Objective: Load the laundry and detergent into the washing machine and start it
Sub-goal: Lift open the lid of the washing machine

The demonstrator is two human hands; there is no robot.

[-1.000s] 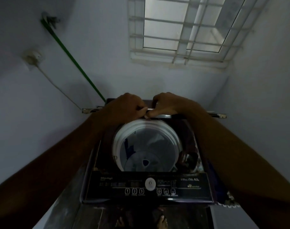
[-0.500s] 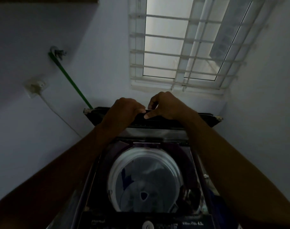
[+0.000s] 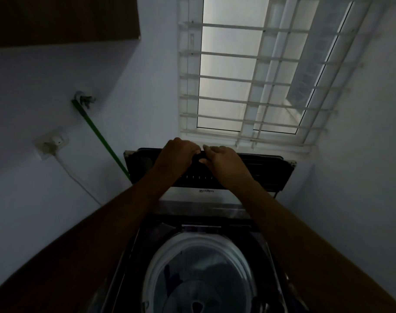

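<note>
Left hand [image 3: 178, 155]: fingers curled over the top edge of the raised lid [image 3: 260, 172], gripping it. Right hand [image 3: 224, 161]: just beside the left, fingertips nearly meeting it, fingers hooked over the same edge, thumb on the lid's near face, grasping it.

Lid: dark, folded, standing up at the rear of the washing machine [image 3: 269, 256], tilted slightly toward the wall beyond the hands.

Drum [image 3: 199, 274]: below both forearms, open, round, pale-rimmed. A dark blue item lies against its inner left side; too dim to identify. Central hub visible at the bottom.

Window [image 3: 249, 75]: directly beyond and above the hands, white barred grille, daylight behind it.

Green hose [image 3: 100, 136]: left of the left hand, running diagonally from a wall tap [image 3: 83, 99] down behind the lid.

Wall socket [image 3: 51, 143]: further left, white cable trailing downward toward the machine.

Dark cabinet [image 3: 61, 19]: high up, left of the hands.
</note>
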